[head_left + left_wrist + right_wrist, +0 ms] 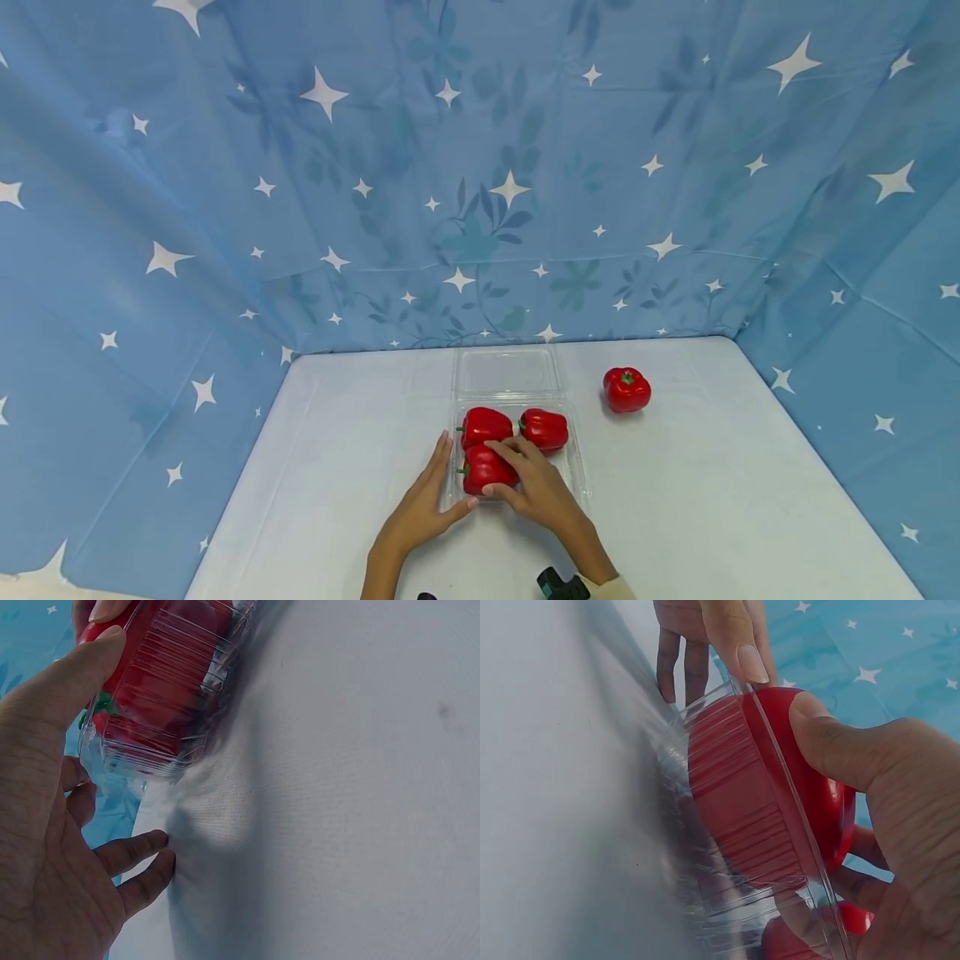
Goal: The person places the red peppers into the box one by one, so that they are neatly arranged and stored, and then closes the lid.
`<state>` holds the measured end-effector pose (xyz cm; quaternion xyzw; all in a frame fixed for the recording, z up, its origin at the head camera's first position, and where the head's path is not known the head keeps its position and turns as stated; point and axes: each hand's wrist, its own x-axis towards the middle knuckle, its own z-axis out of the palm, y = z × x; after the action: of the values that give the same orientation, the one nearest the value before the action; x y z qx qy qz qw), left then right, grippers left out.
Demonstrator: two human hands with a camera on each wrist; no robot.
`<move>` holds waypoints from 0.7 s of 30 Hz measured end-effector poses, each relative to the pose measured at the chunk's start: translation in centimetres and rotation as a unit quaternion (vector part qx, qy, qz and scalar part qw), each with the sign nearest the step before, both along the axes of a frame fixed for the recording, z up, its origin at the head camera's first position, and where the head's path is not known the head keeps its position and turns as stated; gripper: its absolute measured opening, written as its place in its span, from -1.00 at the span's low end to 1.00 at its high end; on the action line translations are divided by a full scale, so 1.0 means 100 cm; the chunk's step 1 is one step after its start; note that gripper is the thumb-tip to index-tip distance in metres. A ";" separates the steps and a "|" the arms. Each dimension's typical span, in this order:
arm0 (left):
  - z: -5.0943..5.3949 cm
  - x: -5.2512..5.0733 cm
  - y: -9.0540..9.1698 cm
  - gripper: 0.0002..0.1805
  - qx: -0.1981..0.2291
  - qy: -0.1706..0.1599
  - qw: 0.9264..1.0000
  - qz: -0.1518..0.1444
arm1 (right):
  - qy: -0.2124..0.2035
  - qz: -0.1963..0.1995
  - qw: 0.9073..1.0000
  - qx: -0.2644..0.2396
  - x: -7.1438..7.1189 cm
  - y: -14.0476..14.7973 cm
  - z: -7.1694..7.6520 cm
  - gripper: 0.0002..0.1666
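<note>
A clear plastic container (576, 467) with its lid (504, 371) folded back holds three red bell peppers. Two lie at the far side, one left (484, 425) and one right (543, 428); the third (486, 470) lies at the near left. The right hand (538, 493) grips this near pepper, thumb on its near side and fingers over its top; in the right wrist view the thumb presses the pepper (821, 817). Along the container's left side the left hand (422, 508) stands with fingers extended, its thumb at the near rim (142, 757).
A fourth red pepper (627, 390) stands on the white table (697, 483), to the right of the container. A blue curtain with white stars (480, 167) hangs behind the table and at both sides.
</note>
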<state>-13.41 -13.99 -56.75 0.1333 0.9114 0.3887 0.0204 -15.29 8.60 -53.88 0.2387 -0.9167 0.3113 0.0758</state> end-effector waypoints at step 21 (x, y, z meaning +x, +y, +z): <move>-0.002 -0.001 0.000 0.09 0.007 -0.002 1.000 -0.007 | 0.007 0.006 0.999 0.043 0.001 -0.003 0.004 -0.24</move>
<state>-13.51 -14.04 -56.94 0.1388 0.9076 0.3956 0.0235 -15.22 8.25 -53.52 0.2489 -0.9275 0.2700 0.0700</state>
